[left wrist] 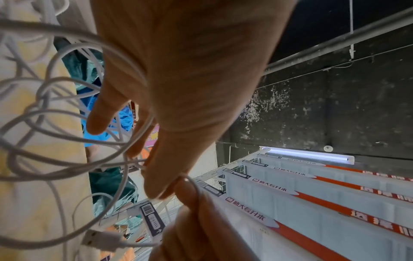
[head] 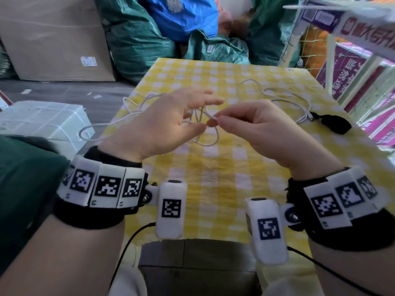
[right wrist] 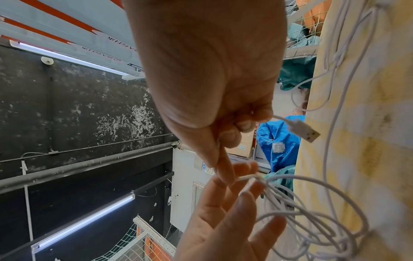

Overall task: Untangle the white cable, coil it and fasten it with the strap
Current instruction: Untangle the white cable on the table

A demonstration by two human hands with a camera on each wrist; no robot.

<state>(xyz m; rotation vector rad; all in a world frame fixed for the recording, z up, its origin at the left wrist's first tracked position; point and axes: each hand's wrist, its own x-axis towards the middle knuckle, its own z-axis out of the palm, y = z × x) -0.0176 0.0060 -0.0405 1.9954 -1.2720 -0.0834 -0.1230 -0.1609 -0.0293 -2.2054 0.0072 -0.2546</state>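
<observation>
The right hand (head: pixel 254 124) pinches the white cable (head: pixel 201 118) between thumb and forefinger close to its USB plug (right wrist: pixel 304 131), and the plug sticks out past the curled fingers (right wrist: pixel 243 123) in the right wrist view. The left hand (head: pixel 158 124) is held beside it with fingers (head: pixel 205 97) spread and loosely bent; several loops of the cable hang around and between them, and its thumb tip nearly meets the right hand's pinch. I cannot tell whether the left thumb actually presses the cable. Both hands are raised above the middle of the desk (head: pixel 213 167), which wears a yellow and white checked cloth

From the hands the cable runs out two ways: one long loop trails off the left edge of the desk, and another stretch snakes in loose curves over the far right part of the cloth, ending in a small plug (head: pixel 310 117). Just beside that plug, at the right edge, lies a black strap (head: pixel 335 123), apart from both hands

Beyond the desk, at the far side, are green and blue sacks (head: pixel 171 18), a large cardboard sheet (head: pixel 53 39) at far left, and a white wrapped parcel (head: pixel 42 120) on the floor to the left
</observation>
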